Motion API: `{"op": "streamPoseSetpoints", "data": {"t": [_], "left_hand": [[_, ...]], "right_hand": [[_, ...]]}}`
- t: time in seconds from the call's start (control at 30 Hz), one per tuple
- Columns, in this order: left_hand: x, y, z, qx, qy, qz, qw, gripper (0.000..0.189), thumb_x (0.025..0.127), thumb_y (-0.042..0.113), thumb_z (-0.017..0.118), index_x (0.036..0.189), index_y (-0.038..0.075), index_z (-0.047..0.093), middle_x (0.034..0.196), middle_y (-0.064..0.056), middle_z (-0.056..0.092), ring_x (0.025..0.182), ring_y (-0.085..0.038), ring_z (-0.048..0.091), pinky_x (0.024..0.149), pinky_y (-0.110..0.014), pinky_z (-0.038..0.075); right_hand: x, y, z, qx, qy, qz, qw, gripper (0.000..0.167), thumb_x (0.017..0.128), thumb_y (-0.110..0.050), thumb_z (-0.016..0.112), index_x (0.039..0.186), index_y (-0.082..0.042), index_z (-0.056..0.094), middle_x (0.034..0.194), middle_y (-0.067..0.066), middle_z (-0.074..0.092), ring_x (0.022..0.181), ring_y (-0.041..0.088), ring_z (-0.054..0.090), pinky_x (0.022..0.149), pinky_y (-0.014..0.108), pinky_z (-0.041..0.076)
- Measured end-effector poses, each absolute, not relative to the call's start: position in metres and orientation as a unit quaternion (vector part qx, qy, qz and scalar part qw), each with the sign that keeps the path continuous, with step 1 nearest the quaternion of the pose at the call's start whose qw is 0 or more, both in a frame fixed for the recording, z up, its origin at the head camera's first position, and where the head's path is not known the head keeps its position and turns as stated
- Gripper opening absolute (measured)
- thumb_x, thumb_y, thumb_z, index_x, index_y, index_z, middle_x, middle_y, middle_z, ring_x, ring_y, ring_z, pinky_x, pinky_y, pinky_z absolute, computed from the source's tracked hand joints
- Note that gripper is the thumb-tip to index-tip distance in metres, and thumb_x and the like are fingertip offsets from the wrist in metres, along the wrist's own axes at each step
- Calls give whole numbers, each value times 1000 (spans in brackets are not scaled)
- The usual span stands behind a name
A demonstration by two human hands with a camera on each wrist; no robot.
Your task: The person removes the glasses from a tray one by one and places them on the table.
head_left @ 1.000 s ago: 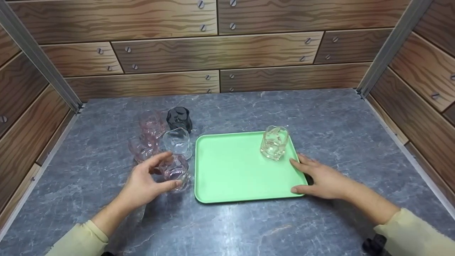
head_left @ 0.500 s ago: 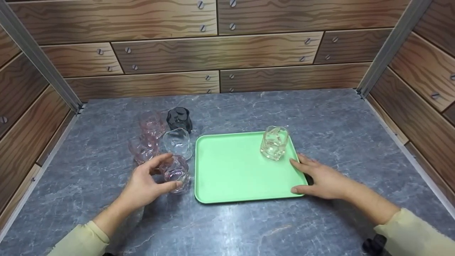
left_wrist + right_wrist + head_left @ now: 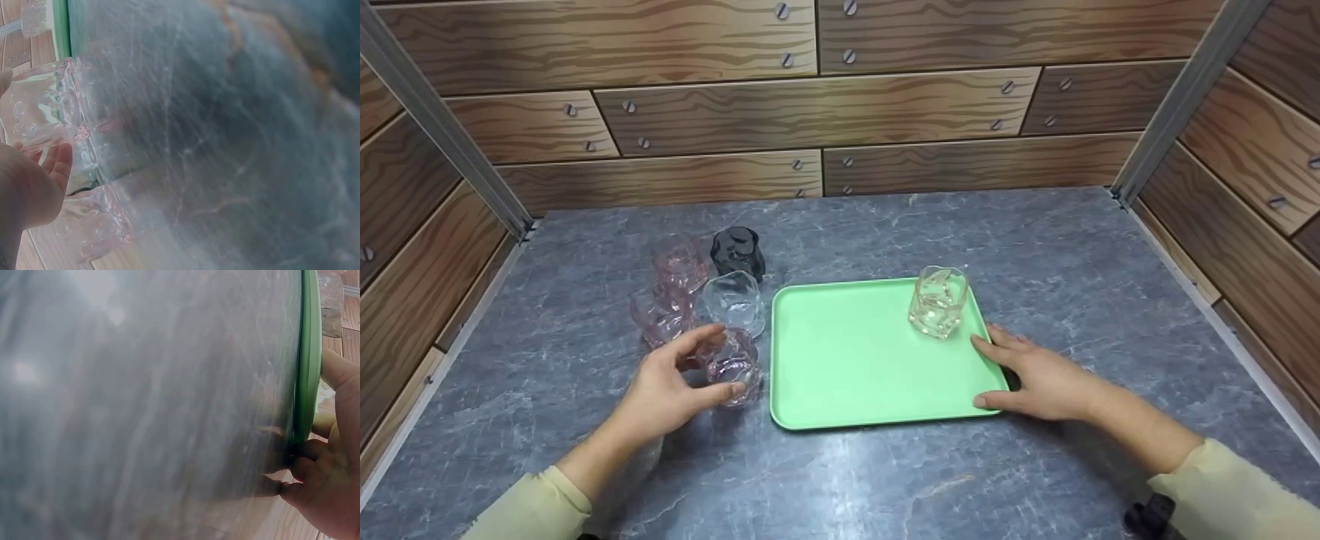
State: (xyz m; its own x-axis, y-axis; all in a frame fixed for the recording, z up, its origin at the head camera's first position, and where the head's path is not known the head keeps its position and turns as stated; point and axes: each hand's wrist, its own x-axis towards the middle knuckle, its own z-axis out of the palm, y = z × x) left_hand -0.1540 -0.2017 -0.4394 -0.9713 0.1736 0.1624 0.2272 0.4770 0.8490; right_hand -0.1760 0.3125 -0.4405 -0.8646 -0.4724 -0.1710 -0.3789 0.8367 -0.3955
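Note:
My left hand (image 3: 667,386) holds a pink-tinted glass (image 3: 731,367) just left of the green tray (image 3: 847,375), thumb on its near side and fingers behind it. In the left wrist view that glass (image 3: 45,107) stands upright between thumb and fingertips (image 3: 63,163). At the tray's right edge, my right hand (image 3: 1042,379) grips the rim, its thumb and index finger over the top. The right wrist view shows its other fingers (image 3: 304,467) curled low beside the tray's edge (image 3: 308,354). A clear, slightly yellowish glass (image 3: 937,304) stands in the tray's far right corner.
Behind the left hand stand two more pink glasses (image 3: 680,262) (image 3: 660,315), a clear glass (image 3: 735,304) and a dark grey glass (image 3: 738,253), close together. Wood-patterned walls (image 3: 825,112) bound the grey marbled table (image 3: 885,480) at the back and sides.
The left hand and its pink glass have shifted very slightly toward the person since a second ago. The right hand and tray stay in place.

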Motion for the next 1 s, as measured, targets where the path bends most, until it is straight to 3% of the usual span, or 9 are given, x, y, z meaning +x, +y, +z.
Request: {"op": "streamPoseSetpoints", "data": {"t": [0.63, 1.0], "left_hand": [[-154, -203, -439, -123, -852, -509, 16, 86, 75, 18, 99, 149, 3, 58, 137, -12, 68, 118, -32, 68, 103, -41, 56], [-152, -207, -416, -153, -865, -476, 36, 86, 77, 25, 98, 149, 2, 57, 144, -13, 63, 130, -29, 61, 111, -48, 50]], "right_hand": [[-174, 312, -441, -237, 948, -182, 112, 101, 93, -71, 68, 162, -2, 40, 166, 34, 27, 150, 58, 29, 117, 73, 30], [-175, 311, -440, -230, 949, -177, 120, 103, 92, -73, 67, 163, -4, 39, 167, 34, 26, 150, 58, 27, 118, 72, 29]]}}
